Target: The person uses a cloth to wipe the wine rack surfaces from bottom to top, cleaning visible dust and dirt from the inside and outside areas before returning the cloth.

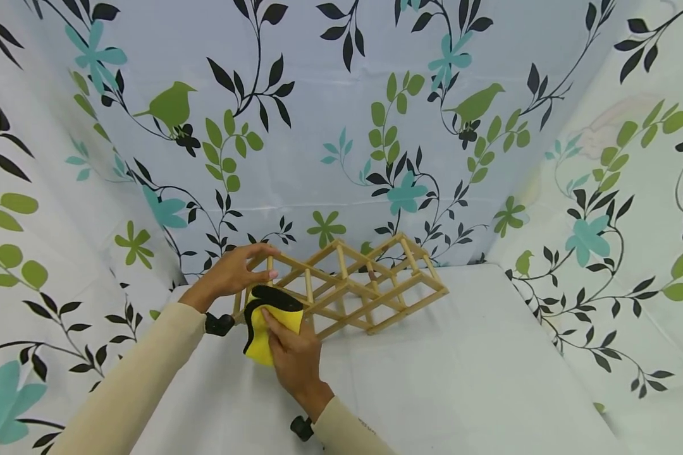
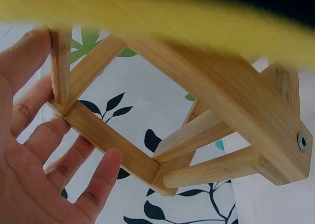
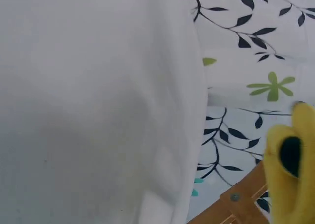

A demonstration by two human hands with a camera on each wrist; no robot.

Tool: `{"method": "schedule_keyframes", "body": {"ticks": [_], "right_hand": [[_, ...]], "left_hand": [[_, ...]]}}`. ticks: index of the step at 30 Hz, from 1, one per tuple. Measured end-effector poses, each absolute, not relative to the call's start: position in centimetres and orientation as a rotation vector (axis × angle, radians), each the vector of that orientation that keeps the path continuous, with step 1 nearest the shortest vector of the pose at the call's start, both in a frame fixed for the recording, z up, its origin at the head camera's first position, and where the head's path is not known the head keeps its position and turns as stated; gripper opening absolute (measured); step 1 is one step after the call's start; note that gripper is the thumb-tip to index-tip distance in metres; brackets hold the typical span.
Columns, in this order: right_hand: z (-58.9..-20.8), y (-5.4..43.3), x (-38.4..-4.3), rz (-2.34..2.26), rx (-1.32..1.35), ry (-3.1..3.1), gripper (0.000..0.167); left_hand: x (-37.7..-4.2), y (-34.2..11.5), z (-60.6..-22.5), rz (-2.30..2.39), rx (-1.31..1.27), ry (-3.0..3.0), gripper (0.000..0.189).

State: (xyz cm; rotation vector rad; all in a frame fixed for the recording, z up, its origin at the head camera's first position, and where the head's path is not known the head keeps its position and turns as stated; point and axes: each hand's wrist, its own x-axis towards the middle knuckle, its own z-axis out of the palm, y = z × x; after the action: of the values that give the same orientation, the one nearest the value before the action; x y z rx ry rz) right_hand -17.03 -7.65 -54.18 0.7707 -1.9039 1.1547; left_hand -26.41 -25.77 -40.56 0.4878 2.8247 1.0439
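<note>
A wooden lattice rack point(image 1: 342, 262) with crossed slats and round dowels stands at the far side of the white table. At its left end my left hand point(image 1: 233, 272) grips a dowel, thumb on one side and fingers around the slat behind, as the left wrist view shows at the dowel point(image 2: 60, 66). My right hand point(image 1: 297, 357) holds a folded yellow cloth point(image 1: 260, 344) with black edging against the rack's near left side. The cloth point(image 3: 288, 199) covers part of the rack in the right wrist view, where the right hand itself is hidden.
White cloth covers the tabletop point(image 1: 461, 366). Patterned curtains point(image 1: 296, 158) with leaves, flowers and birds hang behind the table and along both sides. The rack's right end reaches toward the table's back right. A black wrist camera point(image 1: 220, 324) sits beneath my left wrist.
</note>
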Motion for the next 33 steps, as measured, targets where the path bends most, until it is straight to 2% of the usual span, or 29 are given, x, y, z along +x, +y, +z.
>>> {"method": "schedule_keyframes", "body": {"ticks": [6, 10, 14, 19, 26, 33], "right_hand": [[-54.9, -7.3, -16.8, 0.869, 0.973, -2.335, 0.042], [-55.8, -7.1, -16.9, 0.821, 1.043, -2.316, 0.043], [-56.2, -6.9, -17.8, 0.807, 0.959, -2.318, 0.04], [-56.2, -5.5, -17.6, 0.891, 0.777, -2.565, 0.047], [-56.1, -6.2, -17.7, 0.812, 0.981, -2.341, 0.041], [-57.3, -4.3, -16.8, 0.841, 0.828, -2.665, 0.049]], "left_hand": [[-26.2, -25.8, -40.6, 1.023, 0.443, 2.808, 0.049], [-26.3, -25.8, -40.6, 1.02, 0.442, 2.814, 0.049], [-26.5, -25.7, -40.4, 1.028, 0.433, 2.816, 0.05], [-26.7, -25.4, -40.3, 1.041, 0.428, 2.789, 0.051], [-26.4, -25.7, -40.3, 1.021, 0.402, 2.812, 0.051], [-26.4, -25.6, -40.6, 1.013, 0.402, 2.788, 0.052]]}}
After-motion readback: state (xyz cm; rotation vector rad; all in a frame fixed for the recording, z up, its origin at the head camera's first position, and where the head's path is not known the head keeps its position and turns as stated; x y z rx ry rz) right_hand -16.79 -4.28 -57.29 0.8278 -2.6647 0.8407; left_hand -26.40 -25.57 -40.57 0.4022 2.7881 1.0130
